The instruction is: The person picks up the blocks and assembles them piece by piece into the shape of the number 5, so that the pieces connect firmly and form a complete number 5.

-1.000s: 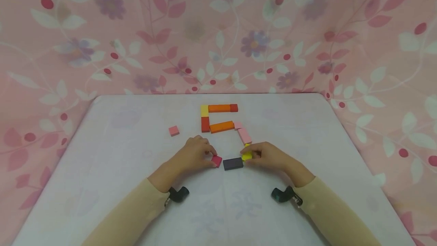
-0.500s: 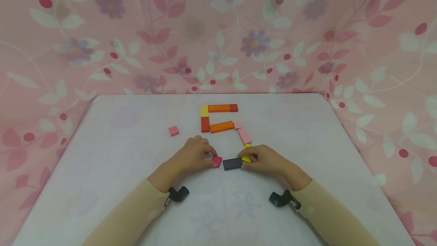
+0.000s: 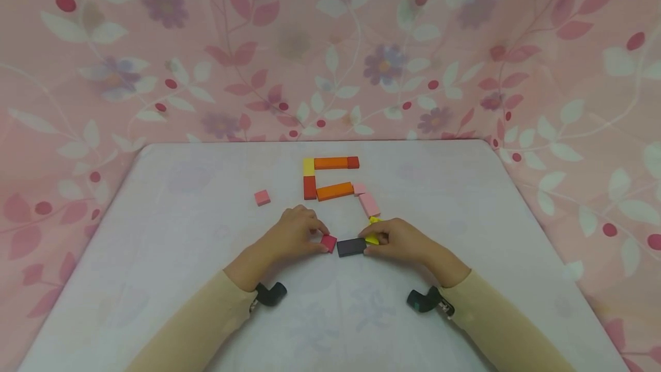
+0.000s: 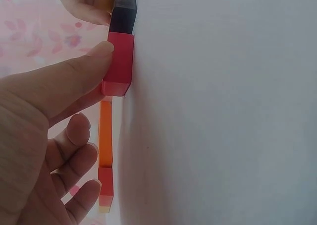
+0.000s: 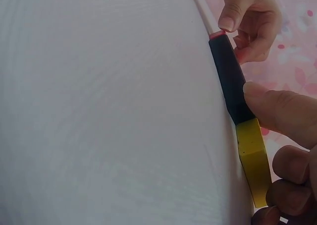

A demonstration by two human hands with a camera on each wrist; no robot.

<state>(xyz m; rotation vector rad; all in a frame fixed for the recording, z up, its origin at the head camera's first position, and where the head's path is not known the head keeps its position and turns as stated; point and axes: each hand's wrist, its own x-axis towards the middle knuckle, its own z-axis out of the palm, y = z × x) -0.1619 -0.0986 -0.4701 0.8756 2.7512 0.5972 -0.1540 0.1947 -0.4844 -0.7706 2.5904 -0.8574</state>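
Observation:
My left hand (image 3: pixel 298 233) pinches a small red block (image 3: pixel 329 243) between thumb and forefinger, flat on the table. Just right of it lies a longer black block (image 3: pixel 352 247); in the left wrist view the red block (image 4: pixel 120 61) appears close against its end. My right hand (image 3: pixel 405 239) pinches the right end of the black block, the thumb on its near side. A yellow block (image 3: pixel 371 239), partly covered by the right fingers, joins the black block's right end. In the right wrist view this yellow block (image 5: pixel 253 160) touches the black one (image 5: pixel 229 79).
Behind the hands, orange bars (image 3: pixel 334 192), red and yellow blocks and pink blocks (image 3: pixel 369 204) form an angular line shaped like a 5. One pink block (image 3: pixel 262 197) lies apart on the left. A white cloth covers the table (image 3: pixel 181 188); floral fabric (image 3: pixel 330 50) hangs behind.
My right hand has shifted slightly left, its fingers going from the yellow block to the black block's end. The left hand keeps its pinch on the red block, nearly still.

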